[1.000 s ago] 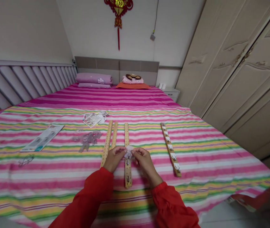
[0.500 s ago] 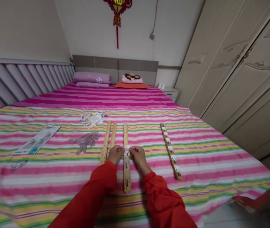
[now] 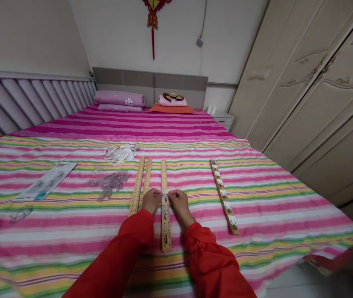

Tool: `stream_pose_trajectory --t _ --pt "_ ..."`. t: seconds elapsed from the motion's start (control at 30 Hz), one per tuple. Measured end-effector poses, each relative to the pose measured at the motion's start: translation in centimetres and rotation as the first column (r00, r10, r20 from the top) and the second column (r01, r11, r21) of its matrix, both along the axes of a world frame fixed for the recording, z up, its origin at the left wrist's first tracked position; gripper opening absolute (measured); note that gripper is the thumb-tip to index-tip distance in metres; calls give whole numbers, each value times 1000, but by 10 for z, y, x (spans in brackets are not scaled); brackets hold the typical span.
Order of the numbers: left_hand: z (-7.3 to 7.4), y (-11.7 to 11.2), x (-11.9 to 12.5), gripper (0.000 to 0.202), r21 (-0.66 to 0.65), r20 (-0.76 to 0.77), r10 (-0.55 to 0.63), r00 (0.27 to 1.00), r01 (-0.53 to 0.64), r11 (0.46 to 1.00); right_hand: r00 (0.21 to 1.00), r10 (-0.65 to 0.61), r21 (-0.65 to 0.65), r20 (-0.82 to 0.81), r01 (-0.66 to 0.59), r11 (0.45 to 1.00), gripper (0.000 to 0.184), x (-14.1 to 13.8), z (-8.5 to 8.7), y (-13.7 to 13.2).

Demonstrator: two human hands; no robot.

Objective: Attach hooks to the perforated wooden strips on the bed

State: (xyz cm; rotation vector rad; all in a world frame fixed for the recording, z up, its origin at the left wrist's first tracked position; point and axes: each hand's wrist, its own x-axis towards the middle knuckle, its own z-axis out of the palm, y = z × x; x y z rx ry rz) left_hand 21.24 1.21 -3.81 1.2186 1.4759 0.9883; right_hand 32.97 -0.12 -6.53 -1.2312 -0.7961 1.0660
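Observation:
A narrow wooden strip [image 3: 164, 174] with rows of small holes lies lengthwise in front of me. Across it sits a clear adhesive hook [image 3: 165, 198], its edges pinched between my two hands. My left hand [image 3: 151, 201] grips the left edge with thumb and finger, and my right hand [image 3: 178, 203] does the same at the right edge. Nearer to me on the same strip are two more metal hooks, a middle hook [image 3: 165, 215] and a lower hook [image 3: 165, 238]. Just left of my work lie two bare perforated strips, a longer-looking strip [image 3: 136, 186] and its neighbour [image 3: 148, 171].
To the right lies a wooden strip [image 3: 220, 182] bearing several white hooks. On the left are a pile of clear hooks [image 3: 111, 182], some packaging [image 3: 117, 155], a flat hook pack [image 3: 47, 181] and a loose clear piece [image 3: 21, 213]. Everything rests on a striped bedspread [image 3: 266, 219].
The clear hook now appears flatter against the strip, with both hands still pinching its edges. The view has shifted slightly; the other pieces lie as before.

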Motion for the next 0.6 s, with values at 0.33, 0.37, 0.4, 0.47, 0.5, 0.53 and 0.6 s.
stream_pose_trajectory --t 0.33,0.37,0.4,0.47,0.5,0.53,0.6 --pt "-3 1 3 10 -27 -71 48 996 -50 998 999 -17 -11 41 17 1000 12 0 -6 3" --pt "-4 1 3 11 -25 -71 52 996 -53 998 999 -19 -10 45 20 1000 12 1 -7 3" --pt "-4 0 3 11 -23 -67 54 996 -56 998 999 -21 -10 50 22 1000 11 1 -7 3" --pt "-5 0 4 13 -12 -52 58 997 -58 998 998 -21 -8 55 22 1000 12 1 -8 3" --pt "-5 -1 3 14 -4 -40 57 998 -57 998 998 -19 -7 56 20 1000 12 1 -8 3" --pt "-5 -2 3 15 4 -25 53 998 -53 999 998 -16 -7 55 16 1000 12 1 -8 3" --pt "-4 -4 2 17 18 7 34 999 -35 999 999 -3 -8 47 4 1000 14 1 -8 2"
